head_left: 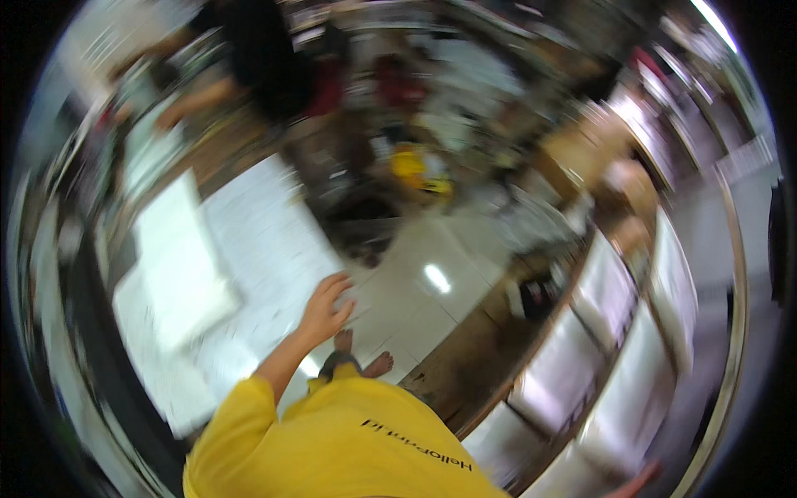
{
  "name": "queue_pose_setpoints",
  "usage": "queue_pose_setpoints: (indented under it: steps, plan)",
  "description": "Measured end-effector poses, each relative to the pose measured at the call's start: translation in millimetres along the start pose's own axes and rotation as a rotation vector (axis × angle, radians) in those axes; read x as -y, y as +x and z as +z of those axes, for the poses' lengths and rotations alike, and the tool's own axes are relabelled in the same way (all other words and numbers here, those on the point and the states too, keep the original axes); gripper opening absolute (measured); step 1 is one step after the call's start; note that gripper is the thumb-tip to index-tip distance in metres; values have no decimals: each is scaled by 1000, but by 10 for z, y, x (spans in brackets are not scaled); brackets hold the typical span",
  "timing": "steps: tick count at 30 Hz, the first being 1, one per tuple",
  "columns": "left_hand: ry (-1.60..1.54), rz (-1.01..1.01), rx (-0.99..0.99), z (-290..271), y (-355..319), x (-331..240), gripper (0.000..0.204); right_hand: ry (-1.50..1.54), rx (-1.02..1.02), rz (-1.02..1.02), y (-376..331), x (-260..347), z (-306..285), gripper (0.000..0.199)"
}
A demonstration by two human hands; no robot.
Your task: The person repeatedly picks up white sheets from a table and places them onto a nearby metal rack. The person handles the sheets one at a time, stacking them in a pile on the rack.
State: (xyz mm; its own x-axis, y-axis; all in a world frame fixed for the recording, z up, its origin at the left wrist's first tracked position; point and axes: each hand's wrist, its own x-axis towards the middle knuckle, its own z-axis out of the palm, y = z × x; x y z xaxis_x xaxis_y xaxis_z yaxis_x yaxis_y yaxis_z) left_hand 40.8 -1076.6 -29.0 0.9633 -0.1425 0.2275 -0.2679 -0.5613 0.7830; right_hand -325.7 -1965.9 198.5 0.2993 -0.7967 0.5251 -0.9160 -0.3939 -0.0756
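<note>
My left hand (328, 309) reaches out with its fingers apart over the near edge of a large white sheet (266, 228) on a table. It holds nothing; whether it touches the sheet I cannot tell. Further left on the table lies a stack of white paper (178, 261), with more white sheets (158, 357) beside and below it. At the lower right edge of the picture, only a blurred bit of my right hand (638, 483) shows, near white wrapped packs (627, 402) on a shelf. Its fingers are smeared and mostly hidden.
Another person (261, 62) in dark clothing works at the far left. Shelves of white packs (556, 369) run along the right. Cardboard boxes (585, 149), a clear plastic bag (535, 220) and a yellow item (415, 166) lie farther back, beyond the tiled floor (415, 274).
</note>
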Motion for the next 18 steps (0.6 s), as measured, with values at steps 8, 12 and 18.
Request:
queue_pose_setpoints:
  steps: [8, 12, 18]
  plan:
    - [26, -62, -441, -1355, 179, 122, 21, 299, -106, -162, 153, 2039, -147, 37]
    - [85, -258, -599, -2173, -29, 487, 22, 571, 127, -457, -29, 3498, -101, 39]
    - [515, -320, -748, -2828, -493, 1014, 23, 900, 678, -877, -1645, 5854, -189, 28]
